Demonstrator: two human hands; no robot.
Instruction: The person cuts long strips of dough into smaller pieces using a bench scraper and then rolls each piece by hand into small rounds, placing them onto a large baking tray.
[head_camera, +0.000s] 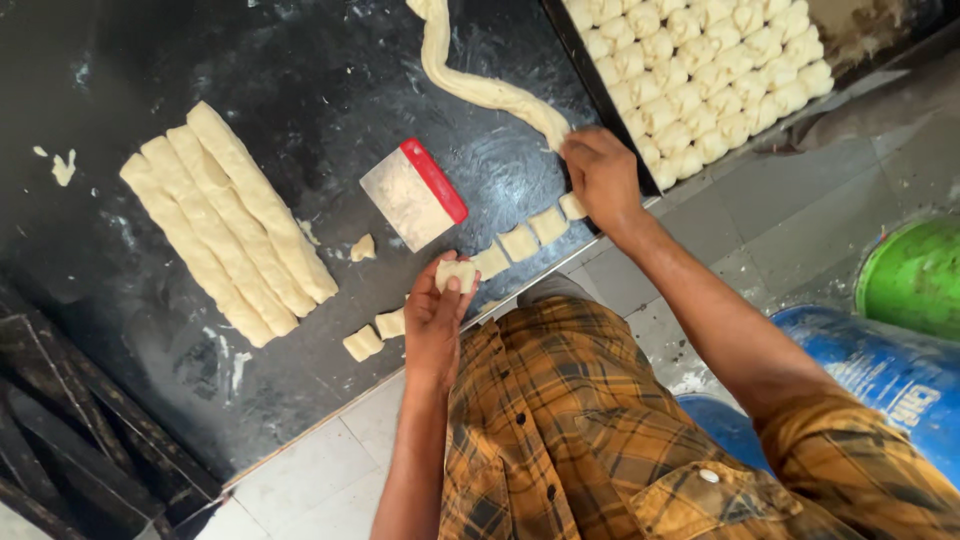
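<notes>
Pale square dough piece (455, 272) pinched upright beside long dough rope (480, 88).

Beside the one dough scraper with a pale steel blade and red handle (415, 193) lie four long pale rolled logs of dough (228, 221), packed side by side to its left. One longer, winding rope of dough (478, 82) runs above and to the right of the scraper. Below the scraper sit six small cut squares of pale dough (519, 242) on the black counter, and a seventh is pinched in a hand. One small scrap of dough (362, 247) lies just left of the scraper. Up right of the scraper, one dark tray (590, 85) holds several dozen shaped dough pieces (700, 80), too many to count exactly.
</notes>
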